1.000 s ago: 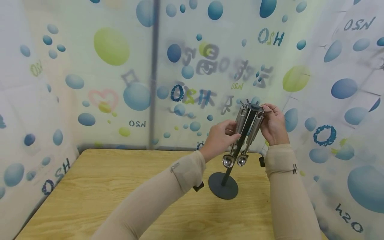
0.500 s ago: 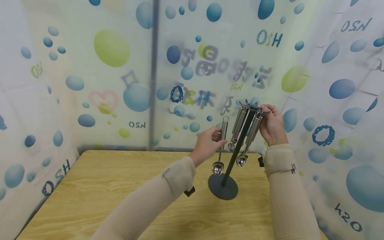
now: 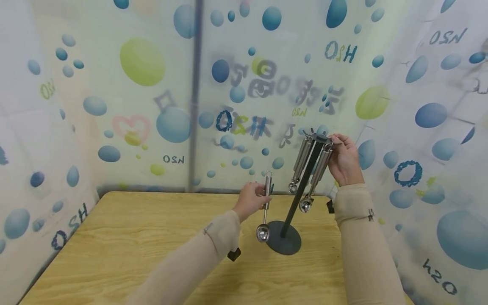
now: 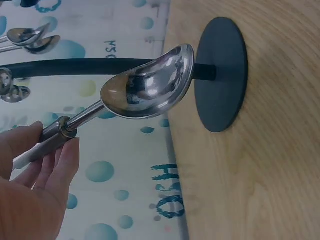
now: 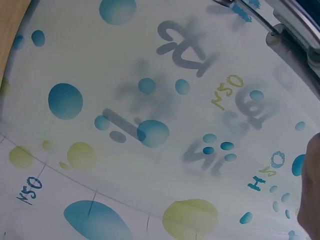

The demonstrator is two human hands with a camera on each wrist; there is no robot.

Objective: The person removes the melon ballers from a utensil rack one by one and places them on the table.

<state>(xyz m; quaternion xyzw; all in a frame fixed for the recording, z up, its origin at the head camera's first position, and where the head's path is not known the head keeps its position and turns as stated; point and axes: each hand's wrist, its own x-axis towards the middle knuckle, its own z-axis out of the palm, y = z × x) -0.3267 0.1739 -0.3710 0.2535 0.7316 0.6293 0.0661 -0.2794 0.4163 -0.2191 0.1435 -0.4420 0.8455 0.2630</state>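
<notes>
In the head view, the left hand (image 3: 249, 201) pinches a metal spoon (image 3: 263, 233) by its handle, thumb and fingers clamped on the grip, the ring end rising above them and the shiny bowl hanging below. The right hand (image 3: 346, 163) pinches at the edge of the dark stand (image 3: 295, 205), thumb and forefinger together at its top. Below and to the left of those right fingers, more metal utensils (image 3: 319, 170) hang from the stand; its round base (image 3: 289, 243) lies below and to the right of the left fingers, on the wooden table (image 3: 152, 241). In the left wrist view, the digits close on the handle from both sides; the bowl lies past the fingertips, its hollow facing the camera, in front of the stand's post. In the right wrist view, only a strip of the hand shows at the edge, so its grip cannot be told there; metal handles slant above it, before the dotted wall covering (image 5: 152, 132).
</notes>
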